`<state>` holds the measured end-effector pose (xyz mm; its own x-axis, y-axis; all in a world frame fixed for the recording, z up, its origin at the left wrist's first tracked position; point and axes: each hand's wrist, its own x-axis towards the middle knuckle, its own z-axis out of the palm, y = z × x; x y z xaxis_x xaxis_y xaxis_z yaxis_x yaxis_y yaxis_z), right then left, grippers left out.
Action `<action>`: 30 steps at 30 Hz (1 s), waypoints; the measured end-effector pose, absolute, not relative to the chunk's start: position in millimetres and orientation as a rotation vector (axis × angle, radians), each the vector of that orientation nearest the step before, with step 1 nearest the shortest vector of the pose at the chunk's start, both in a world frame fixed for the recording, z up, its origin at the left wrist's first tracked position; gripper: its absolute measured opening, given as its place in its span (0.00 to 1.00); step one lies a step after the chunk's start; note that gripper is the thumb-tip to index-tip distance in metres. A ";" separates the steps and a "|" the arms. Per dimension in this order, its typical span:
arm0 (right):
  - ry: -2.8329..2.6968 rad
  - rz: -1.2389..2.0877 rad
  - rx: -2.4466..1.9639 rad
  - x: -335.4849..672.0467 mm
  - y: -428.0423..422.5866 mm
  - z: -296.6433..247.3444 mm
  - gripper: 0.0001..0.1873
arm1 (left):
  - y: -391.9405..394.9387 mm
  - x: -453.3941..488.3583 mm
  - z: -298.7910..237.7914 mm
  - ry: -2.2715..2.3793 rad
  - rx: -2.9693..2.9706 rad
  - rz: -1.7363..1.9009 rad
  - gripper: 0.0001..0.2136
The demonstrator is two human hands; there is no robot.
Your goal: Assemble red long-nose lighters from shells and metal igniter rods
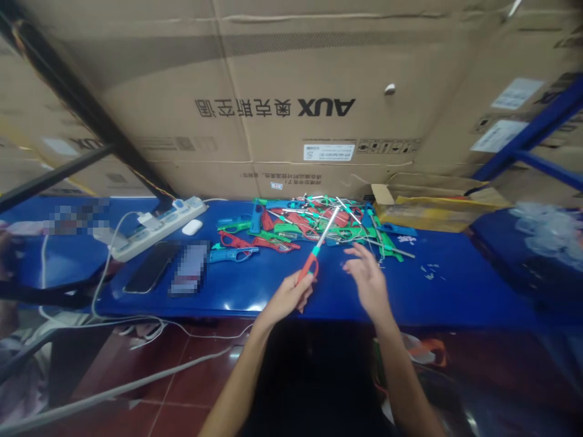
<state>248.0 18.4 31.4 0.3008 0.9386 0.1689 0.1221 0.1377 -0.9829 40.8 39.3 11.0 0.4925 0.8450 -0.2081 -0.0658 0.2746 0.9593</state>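
Observation:
My left hand (294,292) is wrapped around the red handle of a long-nosed lighter (310,264). Its green collar and silver tube point up and away over the blue table. To the right, my right hand (368,280) hovers with bent fingers apart, touching nothing that I can make out. Beyond both hands lies a heap of lighter parts (296,227): red, green and blue handles mixed with metal tubes. A blue handle half (233,255) and a red one (237,241) lie at the heap's left end.
A power strip (159,229), a white earbud case (192,227) and two phones, one dark (151,267), are at left. An open yellow-lined carton (437,209) stands at right, near clear plastic bags (549,233). Tall cardboard boxes (273,73) wall the back. Cables hang below the edge.

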 end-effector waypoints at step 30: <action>-0.798 -0.111 -2.062 383.8 -15.8 1.7 0.21 | 39.6 48.2 14.7 0.667 0.581 1.043 0.24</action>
